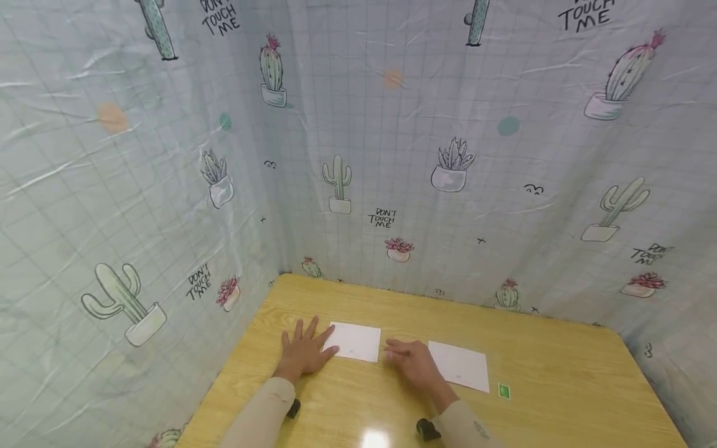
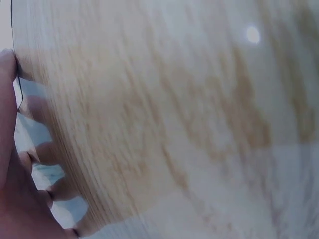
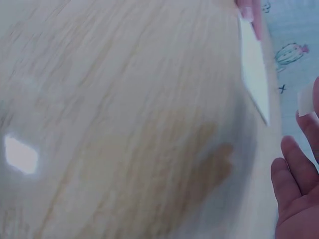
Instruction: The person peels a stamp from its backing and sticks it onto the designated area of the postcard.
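Note:
My left hand (image 1: 302,353) lies with fingers spread at the left end of a white, envelope-like rectangle of paper (image 1: 356,342), its thumb and forefinger touching that edge. Just beyond the paper's right end, my right hand (image 1: 416,364) hovers above the table. A small white paper piece (image 3: 305,102) is pinched between its thumb and fingers in the right wrist view; its other face is hidden. A second white rectangle of paper (image 1: 460,368) lies partly behind the right hand. Right of that sits a small green stamp-like piece (image 1: 504,391) with a pale border.
The yellow wood-grain table (image 1: 566,373) is glossy and reflects a bright light near its front. A cactus-print curtain (image 1: 358,124) hangs along the table's back and left sides. Both wrists carry small black devices (image 1: 428,429).

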{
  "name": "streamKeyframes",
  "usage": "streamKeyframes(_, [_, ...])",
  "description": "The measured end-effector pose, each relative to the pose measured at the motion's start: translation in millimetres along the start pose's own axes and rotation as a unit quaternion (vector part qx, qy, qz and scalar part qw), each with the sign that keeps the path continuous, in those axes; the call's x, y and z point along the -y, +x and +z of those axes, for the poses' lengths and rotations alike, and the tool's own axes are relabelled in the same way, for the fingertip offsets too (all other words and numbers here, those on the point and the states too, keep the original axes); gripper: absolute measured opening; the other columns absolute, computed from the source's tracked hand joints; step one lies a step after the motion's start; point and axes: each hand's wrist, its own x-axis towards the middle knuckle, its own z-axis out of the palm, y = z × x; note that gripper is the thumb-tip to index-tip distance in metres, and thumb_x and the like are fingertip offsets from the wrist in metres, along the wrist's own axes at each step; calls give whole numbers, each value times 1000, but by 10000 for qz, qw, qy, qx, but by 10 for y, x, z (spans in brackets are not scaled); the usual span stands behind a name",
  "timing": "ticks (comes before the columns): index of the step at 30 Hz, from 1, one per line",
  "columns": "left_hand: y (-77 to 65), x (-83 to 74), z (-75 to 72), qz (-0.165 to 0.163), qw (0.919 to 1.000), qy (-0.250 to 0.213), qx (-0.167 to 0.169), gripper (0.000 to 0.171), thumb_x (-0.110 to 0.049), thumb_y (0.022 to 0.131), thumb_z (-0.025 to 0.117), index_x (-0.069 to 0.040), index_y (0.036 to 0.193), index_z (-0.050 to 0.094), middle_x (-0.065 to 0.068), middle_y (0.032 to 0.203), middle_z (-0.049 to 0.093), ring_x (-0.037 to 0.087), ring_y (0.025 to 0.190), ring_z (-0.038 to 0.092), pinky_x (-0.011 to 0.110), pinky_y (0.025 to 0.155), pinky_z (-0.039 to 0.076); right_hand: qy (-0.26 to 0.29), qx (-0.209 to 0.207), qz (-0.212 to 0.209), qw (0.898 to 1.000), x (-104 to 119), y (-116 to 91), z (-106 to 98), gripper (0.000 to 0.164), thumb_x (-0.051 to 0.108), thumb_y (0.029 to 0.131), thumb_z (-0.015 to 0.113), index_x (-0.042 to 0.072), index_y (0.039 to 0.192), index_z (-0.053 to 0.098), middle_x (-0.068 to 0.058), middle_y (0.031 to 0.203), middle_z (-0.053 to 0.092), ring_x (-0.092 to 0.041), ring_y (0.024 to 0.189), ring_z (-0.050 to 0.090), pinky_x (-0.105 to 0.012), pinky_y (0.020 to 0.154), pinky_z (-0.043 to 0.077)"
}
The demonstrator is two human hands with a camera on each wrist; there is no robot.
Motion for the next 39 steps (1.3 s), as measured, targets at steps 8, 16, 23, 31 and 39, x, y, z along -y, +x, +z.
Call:
streamKeyframes(8, [-2, -27, -44, 28, 10000, -57, -26, 63, -63, 104, 47, -33, 160, 42, 14, 175, 21, 56, 158, 13, 85, 117, 9, 350, -214, 290, 9987, 150, 14, -76, 24, 16, 99, 70, 3, 117, 79, -14, 125, 76, -39, 123, 70, -56, 106, 54])
streamKeyframes(16, [28, 13, -27, 46, 9999, -51, -106, 63, -62, 103, 50, -34, 159, 45, 16, 174, 23, 58, 157, 14, 87, 115, 10, 451, -232, 105, 9987, 243, 13, -157, 25, 22, 101, 68, 6, 117, 80, -13, 120, 78, -35, 117, 74, -48, 98, 60])
streamKeyframes(23, [41, 18, -18, 42, 9998, -185, -64, 62, -62, 104, 49, -34, 158, 45, 16, 174, 23, 56, 158, 13, 86, 116, 9, 639, -220, 329, 9972, 293, 6, -209, 28, 22, 102, 68, 3, 118, 79, -13, 121, 78, -35, 119, 73, -50, 101, 59])
streamKeyframes(31, [24, 0, -41, 67, 9998, -181, -58, 61, -61, 104, 48, -32, 158, 46, 16, 173, 25, 56, 158, 16, 86, 116, 12, 964, -170, 434, 9943, 399, -18, -265, 29, 21, 103, 66, 0, 120, 77, -16, 123, 77, -36, 122, 71, -52, 104, 57])
streamKeyframes(39, [39, -20, -63, 96, 9998, -159, -11, 62, -62, 103, 50, -31, 157, 48, 15, 173, 27, 55, 158, 19, 86, 116, 12, 1320, -131, 440, 9902, 443, -33, -284, 29, 19, 102, 67, -2, 118, 77, -18, 121, 77, -34, 116, 73, -45, 97, 62])
